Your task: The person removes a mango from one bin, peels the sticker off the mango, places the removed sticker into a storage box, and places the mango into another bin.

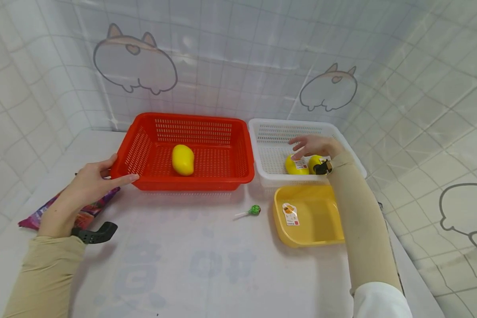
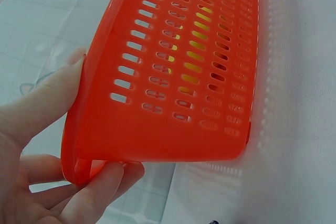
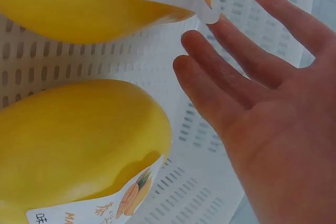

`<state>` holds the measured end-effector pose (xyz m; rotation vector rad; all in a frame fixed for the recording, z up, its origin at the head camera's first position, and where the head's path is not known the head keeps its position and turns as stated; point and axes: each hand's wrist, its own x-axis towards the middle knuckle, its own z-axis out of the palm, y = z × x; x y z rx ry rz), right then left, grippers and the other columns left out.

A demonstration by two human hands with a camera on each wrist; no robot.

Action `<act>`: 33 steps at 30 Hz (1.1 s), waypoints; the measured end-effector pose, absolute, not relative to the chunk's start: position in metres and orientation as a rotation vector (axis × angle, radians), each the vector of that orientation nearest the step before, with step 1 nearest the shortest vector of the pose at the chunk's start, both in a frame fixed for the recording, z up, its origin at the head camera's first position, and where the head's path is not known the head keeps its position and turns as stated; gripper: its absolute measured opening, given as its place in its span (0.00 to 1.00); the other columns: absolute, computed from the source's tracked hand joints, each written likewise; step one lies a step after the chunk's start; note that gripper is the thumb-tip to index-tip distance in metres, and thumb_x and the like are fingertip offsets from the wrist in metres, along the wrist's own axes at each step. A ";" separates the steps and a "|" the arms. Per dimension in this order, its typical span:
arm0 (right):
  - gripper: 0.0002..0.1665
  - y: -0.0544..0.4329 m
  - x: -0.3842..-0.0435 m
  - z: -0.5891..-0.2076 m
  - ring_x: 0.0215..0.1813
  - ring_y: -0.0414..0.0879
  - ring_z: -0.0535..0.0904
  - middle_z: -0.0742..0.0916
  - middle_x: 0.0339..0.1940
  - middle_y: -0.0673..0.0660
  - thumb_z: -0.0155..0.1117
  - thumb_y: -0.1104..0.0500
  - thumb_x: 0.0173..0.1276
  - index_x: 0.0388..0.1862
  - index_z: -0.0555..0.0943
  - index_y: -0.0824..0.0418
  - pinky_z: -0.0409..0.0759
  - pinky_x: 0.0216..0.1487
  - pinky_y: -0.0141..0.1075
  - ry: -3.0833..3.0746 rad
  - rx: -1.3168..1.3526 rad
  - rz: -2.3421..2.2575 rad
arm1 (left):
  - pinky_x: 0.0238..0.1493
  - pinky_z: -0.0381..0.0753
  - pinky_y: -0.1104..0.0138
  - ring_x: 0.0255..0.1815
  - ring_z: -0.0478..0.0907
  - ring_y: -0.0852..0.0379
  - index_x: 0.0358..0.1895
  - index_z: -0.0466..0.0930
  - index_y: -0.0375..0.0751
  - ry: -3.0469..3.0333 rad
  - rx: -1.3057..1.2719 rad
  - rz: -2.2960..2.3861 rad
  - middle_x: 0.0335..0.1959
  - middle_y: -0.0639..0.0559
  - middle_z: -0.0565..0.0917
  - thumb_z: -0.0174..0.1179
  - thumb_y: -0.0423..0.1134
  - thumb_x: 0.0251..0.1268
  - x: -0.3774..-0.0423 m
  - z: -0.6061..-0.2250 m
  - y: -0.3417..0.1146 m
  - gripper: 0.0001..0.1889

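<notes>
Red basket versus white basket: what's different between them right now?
The red basket holds one yellow mango, with no label visible; the white basket holds two labelled mangoes. The left hand grips the red basket's rim, while the right hand extends over the white basket, fingers spread, not gripping it. Both have slotted walls.

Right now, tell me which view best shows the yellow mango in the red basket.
The head view: it shows the yellow mango from above, its outline clear inside the red basket. The left wrist view shows only yellow patches through the basket's slots; the right wrist view does not show it.
</notes>
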<state>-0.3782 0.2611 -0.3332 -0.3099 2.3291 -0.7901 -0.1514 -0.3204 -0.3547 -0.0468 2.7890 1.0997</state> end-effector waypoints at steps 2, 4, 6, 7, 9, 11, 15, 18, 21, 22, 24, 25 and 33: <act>0.50 0.262 -0.379 -0.335 0.74 0.64 0.65 0.65 0.76 0.69 0.73 0.55 0.64 0.79 0.58 0.59 0.60 0.76 0.58 2.304 -0.319 -0.756 | 0.37 0.76 0.70 0.60 0.69 0.38 0.80 0.35 0.42 2.790 -0.044 1.100 0.70 0.24 0.67 0.59 0.67 0.64 -0.152 -0.355 -0.320 0.55; 0.51 0.263 -0.379 -0.336 0.75 0.64 0.62 0.63 0.77 0.69 0.74 0.56 0.63 0.79 0.57 0.58 0.60 0.76 0.59 2.268 -0.310 -0.727 | 0.37 0.76 0.70 0.60 0.69 0.38 0.80 0.36 0.42 2.797 -0.042 1.096 0.69 0.24 0.67 0.59 0.67 0.64 -0.152 -0.355 -0.320 0.55; 0.52 0.263 -0.380 -0.337 0.75 0.63 0.62 0.60 0.79 0.68 0.74 0.56 0.63 0.80 0.56 0.57 0.61 0.76 0.58 2.227 -0.294 -0.697 | 0.36 0.75 0.70 0.58 0.69 0.39 0.80 0.35 0.41 2.796 -0.036 1.093 0.69 0.24 0.68 0.58 0.66 0.65 -0.153 -0.355 -0.321 0.55; 0.52 0.264 -0.380 -0.338 0.74 0.63 0.63 0.58 0.80 0.67 0.74 0.57 0.63 0.80 0.55 0.56 0.62 0.76 0.57 2.202 -0.282 -0.689 | 0.35 0.75 0.70 0.58 0.69 0.40 0.80 0.35 0.41 2.795 -0.034 1.094 0.69 0.25 0.68 0.58 0.66 0.65 -0.153 -0.355 -0.321 0.55; 0.53 0.264 -0.381 -0.339 0.72 0.60 0.64 0.54 0.81 0.67 0.74 0.58 0.63 0.80 0.54 0.55 0.66 0.74 0.53 2.163 -0.262 -0.684 | 0.35 0.74 0.70 0.56 0.69 0.42 0.80 0.35 0.41 2.796 -0.033 1.092 0.68 0.25 0.69 0.58 0.66 0.65 -0.153 -0.355 -0.321 0.55; 0.53 0.264 -0.382 -0.340 0.71 0.59 0.65 0.52 0.82 0.67 0.74 0.59 0.63 0.81 0.55 0.54 0.69 0.72 0.48 2.139 -0.239 -0.680 | 0.34 0.74 0.69 0.55 0.69 0.43 0.80 0.35 0.40 2.796 -0.031 1.091 0.68 0.25 0.69 0.58 0.66 0.65 -0.153 -0.354 -0.321 0.55; 0.54 0.264 -0.382 -0.340 0.75 0.59 0.61 0.51 0.82 0.67 0.75 0.62 0.61 0.81 0.55 0.54 0.74 0.68 0.44 2.107 -0.215 -0.655 | 0.34 0.74 0.69 0.55 0.69 0.43 0.80 0.35 0.41 2.798 -0.040 1.090 0.67 0.26 0.70 0.58 0.67 0.65 -0.152 -0.354 -0.320 0.55; 0.56 0.263 -0.381 -0.340 0.78 0.60 0.59 0.51 0.82 0.67 0.76 0.63 0.58 0.81 0.56 0.52 0.77 0.67 0.44 2.098 -0.190 -0.641 | 0.33 0.74 0.70 0.54 0.69 0.43 0.80 0.35 0.41 2.799 -0.040 1.090 0.67 0.26 0.70 0.58 0.67 0.64 -0.152 -0.354 -0.320 0.55; 0.57 0.262 -0.380 -0.340 0.79 0.62 0.58 0.50 0.83 0.66 0.76 0.63 0.58 0.81 0.55 0.52 0.79 0.65 0.45 2.091 -0.192 -0.639 | 0.33 0.74 0.70 0.54 0.69 0.45 0.80 0.35 0.41 2.801 -0.037 1.091 0.68 0.27 0.70 0.58 0.67 0.64 -0.152 -0.353 -0.320 0.55; 0.57 0.262 -0.380 -0.340 0.79 0.62 0.58 0.50 0.83 0.66 0.76 0.63 0.58 0.81 0.55 0.52 0.79 0.64 0.45 2.095 -0.193 -0.631 | 0.33 0.74 0.70 0.53 0.69 0.45 0.80 0.35 0.41 2.802 -0.035 1.091 0.68 0.27 0.70 0.59 0.67 0.64 -0.152 -0.353 -0.320 0.55; 0.56 0.262 -0.379 -0.339 0.79 0.62 0.56 0.50 0.83 0.66 0.75 0.64 0.59 0.81 0.54 0.52 0.78 0.65 0.46 2.090 -0.201 -0.627 | 0.32 0.73 0.70 0.53 0.69 0.45 0.80 0.35 0.41 2.804 -0.035 1.089 0.69 0.27 0.69 0.59 0.67 0.65 -0.152 -0.353 -0.320 0.55; 0.56 0.262 -0.379 -0.339 0.80 0.62 0.56 0.50 0.83 0.66 0.75 0.64 0.60 0.81 0.54 0.52 0.78 0.66 0.46 2.089 -0.207 -0.622 | 0.32 0.73 0.70 0.53 0.69 0.45 0.80 0.35 0.41 2.801 -0.036 1.091 0.69 0.27 0.69 0.59 0.67 0.65 -0.152 -0.353 -0.320 0.55; 0.61 0.263 -0.378 -0.337 0.79 0.60 0.56 0.51 0.82 0.66 0.79 0.62 0.54 0.81 0.54 0.49 0.66 0.74 0.55 2.103 -0.209 -0.587 | 0.34 0.74 0.70 0.55 0.69 0.44 0.80 0.35 0.42 2.792 -0.040 1.099 0.69 0.26 0.68 0.59 0.67 0.64 -0.152 -0.353 -0.320 0.55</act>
